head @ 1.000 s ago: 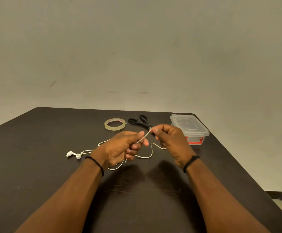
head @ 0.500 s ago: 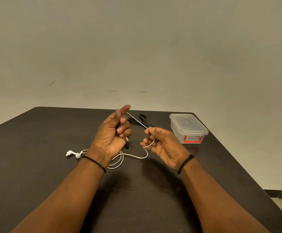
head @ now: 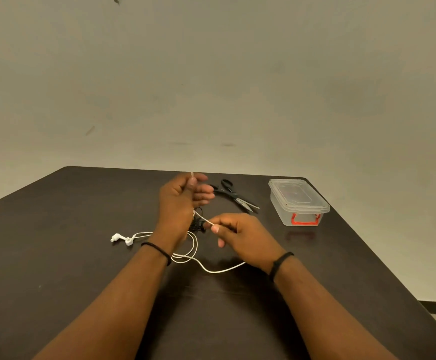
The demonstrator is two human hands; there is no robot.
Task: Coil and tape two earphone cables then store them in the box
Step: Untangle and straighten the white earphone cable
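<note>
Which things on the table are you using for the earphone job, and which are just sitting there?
For the job:
- white earphone cable, pinched by the left hand and the right hand
- black earphone cable, bunched between the hands
- clear box, lid on
- scissors, likely for cutting tape

Just there:
- two black wristbands
- the dark table itself

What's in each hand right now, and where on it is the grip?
Both hold the white earphone cable: the left hand pinches its end at the thumb tip, the right hand pinches a mid-stretch between thumb and forefinger.
</note>
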